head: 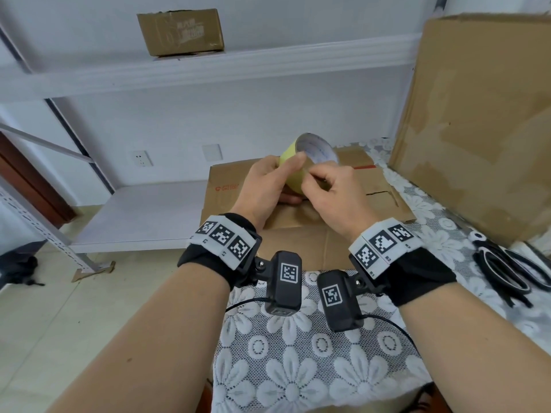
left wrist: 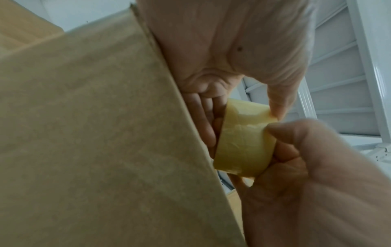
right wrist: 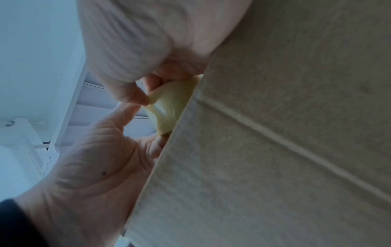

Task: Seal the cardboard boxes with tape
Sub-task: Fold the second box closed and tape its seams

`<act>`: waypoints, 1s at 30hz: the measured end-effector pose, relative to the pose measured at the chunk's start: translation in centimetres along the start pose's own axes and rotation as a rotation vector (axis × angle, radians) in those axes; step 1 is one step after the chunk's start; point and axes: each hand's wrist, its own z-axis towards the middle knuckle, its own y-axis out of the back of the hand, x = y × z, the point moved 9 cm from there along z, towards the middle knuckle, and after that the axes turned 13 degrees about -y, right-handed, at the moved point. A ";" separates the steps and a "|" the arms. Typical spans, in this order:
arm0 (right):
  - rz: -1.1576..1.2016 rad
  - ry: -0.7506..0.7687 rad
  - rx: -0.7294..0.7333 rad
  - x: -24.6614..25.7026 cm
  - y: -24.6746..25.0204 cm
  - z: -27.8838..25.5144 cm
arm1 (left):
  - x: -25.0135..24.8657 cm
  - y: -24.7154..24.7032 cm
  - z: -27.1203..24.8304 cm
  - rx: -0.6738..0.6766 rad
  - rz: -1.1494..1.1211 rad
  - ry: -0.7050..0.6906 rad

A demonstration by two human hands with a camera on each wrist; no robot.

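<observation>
Gripping the yellow tape roll (head: 293, 162) above the flattened cardboard box (head: 343, 204), the left hand (head: 264, 186) steadies it; the right hand (head: 331, 190) pinches at its outer wrap. Judged light, rigid-cored, slick-backed; best held by the core, free end lifted by fingernail.

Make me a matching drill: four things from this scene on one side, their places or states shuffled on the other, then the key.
Things:
1. tape roll
2. scissors
3. small box
4. big box

Places or states:
A. standing on the upper shelf
B. gripped by the left hand, with the right hand picking at its edge
C. lying on the lace cloth, at the right
D. standing upright at the right edge of the table

Pairs: 1-B, 2-C, 3-A, 4-D
</observation>
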 end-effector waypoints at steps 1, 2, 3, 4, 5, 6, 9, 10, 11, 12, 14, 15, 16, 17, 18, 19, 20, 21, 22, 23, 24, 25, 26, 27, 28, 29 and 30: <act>0.005 -0.013 -0.008 0.0 -0.1 0.1 | 0.0 0.0 0.0 0.006 0.002 -0.003; 0.008 -0.028 -0.012 -0.1 -0.1 0.1 | 0.0 -0.1 -0.1 0.011 0.004 -0.004; 0.006 -0.039 -0.012 -0.1 -0.2 0.1 | -0.1 -0.1 -0.1 0.015 0.002 -0.004; 0.000 -0.044 -0.010 0.0 -0.2 0.1 | -0.1 -0.1 -0.1 0.019 0.000 -0.004; -0.005 -0.040 -0.007 0.1 -0.2 0.1 | 0.0 -0.2 -0.1 0.022 0.000 -0.003; -0.008 -0.033 -0.002 0.1 -0.1 0.1 | 0.0 -0.2 -0.1 0.024 0.001 -0.002; -0.017 -0.021 -0.001 0.3 -0.1 0.1 | 0.0 -0.2 0.0 0.032 -0.001 0.001; -0.024 -0.020 -0.008 0.3 -0.1 0.1 | 0.1 -0.2 0.0 0.036 -0.002 0.003; -0.030 -0.017 -0.015 0.3 -0.2 0.1 | 0.1 -0.3 0.0 0.040 -0.002 0.005; -0.033 -0.013 -0.021 0.3 -0.2 0.1 | 0.0 -0.3 -0.1 0.043 -0.001 0.004; -0.031 -0.002 -0.030 0.4 -0.1 0.1 | 0.0 -0.3 -0.1 0.043 -0.001 0.002; -0.031 0.001 -0.032 0.4 -0.1 0.1 | -0.1 -0.3 -0.1 0.041 -0.001 0.003; -0.033 0.002 -0.032 0.3 0.0 0.1 | -0.1 -0.3 -0.2 0.038 0.001 0.003; -0.040 0.003 -0.027 0.3 -0.1 0.2 | -0.2 -0.3 -0.2 0.036 0.003 0.004; -0.053 0.007 -0.021 0.2 -0.2 0.2 | -0.2 -0.4 -0.2 0.035 0.006 0.004; -0.068 0.011 -0.012 0.2 -0.3 0.1 | -0.3 -0.4 -0.2 0.037 0.008 0.003; -0.083 0.014 -0.004 0.2 -0.5 0.1 | -0.4 -0.4 -0.3 0.038 0.009 0.002; -0.093 0.016 0.003 0.2 -0.6 0.2 | -0.4 -0.4 -0.3 0.037 0.009 0.002; -0.097 0.016 0.009 0.1 -0.6 0.2 | -0.4 -0.4 -0.2 0.034 0.008 0.004; -0.098 0.015 0.015 0.1 -0.7 0.2 | -0.3 -0.3 -0.3 0.029 0.008 0.008; -0.098 0.014 0.022 0.0 -0.7 0.2 | -0.3 -0.3 -0.3 0.024 0.009 0.010; -0.093 0.012 0.033 0.0 -0.7 0.2 | -0.3 -0.3 -0.3 0.022 0.009 0.012; -0.083 0.008 0.040 -0.1 -0.7 0.2 | -0.3 -0.3 -0.3 0.021 0.005 0.011; -0.069 0.001 0.040 -0.1 -0.6 0.1 | -0.4 -0.3 -0.3 0.019 0.000 0.008; -0.050 -0.009 0.032 -0.1 -0.3 0.0 | -0.5 -0.2 -0.4 0.017 -0.003 0.003; -0.023 -0.017 0.019 -0.2 -0.1 -0.1 | -0.6 -0.2 -0.4 0.014 -0.002 -0.002; 0.011 -0.016 0.005 -0.2 0.2 -0.1 | -0.6 -0.2 -0.4 0.010 0.002 -0.003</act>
